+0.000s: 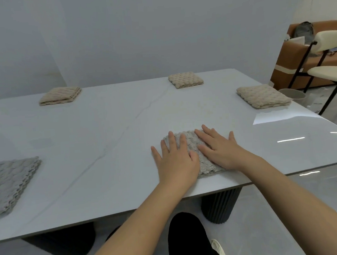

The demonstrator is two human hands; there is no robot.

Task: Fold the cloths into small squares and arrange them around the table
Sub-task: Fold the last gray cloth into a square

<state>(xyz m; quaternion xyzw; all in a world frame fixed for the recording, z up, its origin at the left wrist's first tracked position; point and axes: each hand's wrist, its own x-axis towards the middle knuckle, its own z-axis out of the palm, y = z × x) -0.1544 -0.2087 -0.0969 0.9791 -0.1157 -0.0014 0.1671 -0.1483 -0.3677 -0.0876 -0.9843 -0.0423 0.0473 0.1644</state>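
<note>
Hands (177,160) (218,150) flat on cloth (192,145) beside table (264,157) edge.

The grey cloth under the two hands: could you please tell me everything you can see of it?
The grey cloth looks like soft, shaggy towelling, light grey with a nubbly pile. It is folded into a small, roughly square pad and lies flat on the pale table, close to its near edge. The left hand and the right hand rest flat on it with straight fingers, covering much of its top. It touches no other cloth.
</note>
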